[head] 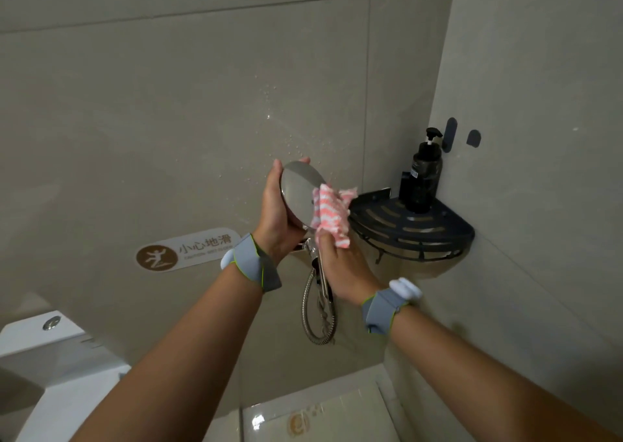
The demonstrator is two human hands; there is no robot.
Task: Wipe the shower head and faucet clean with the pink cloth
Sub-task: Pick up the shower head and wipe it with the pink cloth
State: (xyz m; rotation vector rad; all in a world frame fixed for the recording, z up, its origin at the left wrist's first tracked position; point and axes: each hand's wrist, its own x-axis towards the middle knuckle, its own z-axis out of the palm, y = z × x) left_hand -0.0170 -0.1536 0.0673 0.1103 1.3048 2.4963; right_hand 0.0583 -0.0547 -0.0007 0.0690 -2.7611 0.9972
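The round chrome shower head [298, 190] is cupped from the left by the left hand [278, 219]; its fingers [277, 167] are curled around the rim, the thumb along the near edge and a fingertip showing over the top. The pink cloth [332, 217], striped pink and white, is bunched in the right hand [344, 266] and pressed against the right edge of the shower head's face. The right fingers are closed on the cloth, mostly hidden beneath it, with the thumb pinning its lower edge. Grey bands are worn on both wrists.

Below the hands, the coiled metal hose [318, 313] hangs in a loop against the tiled wall [168, 104]. The faucet is largely hidden behind the hands; only a small chrome part is seen between them. Just right of the cloth, a dark corner shelf [435, 239] carries a black pump bottle [423, 175]. A slip-warning sign [188, 249] is stuck to the wall at left, and a white toilet tank [43, 344] sits at lower left.
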